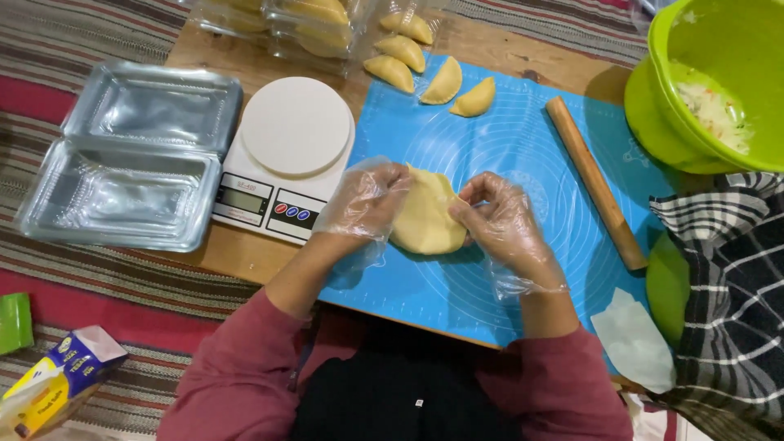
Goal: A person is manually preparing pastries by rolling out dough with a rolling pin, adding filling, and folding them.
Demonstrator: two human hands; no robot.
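A folded round of pale yellow dough [425, 219] is held just above the blue silicone mat [506, 147]. My left hand [365, 201], in a clear plastic glove, grips its left edge. My right hand [498, 219], gloved the same way, pinches its right edge. Both hands touch the dough. Several finished half-moon pastries [445, 82] lie at the far edge of the mat.
A wooden rolling pin [594, 181] lies on the mat's right side. A white kitchen scale [286, 155] stands left of the mat, with an open clear plastic box [131, 155] beyond it. A green bowl [719, 82] with shredded filling is at far right, above a checked cloth [727, 286].
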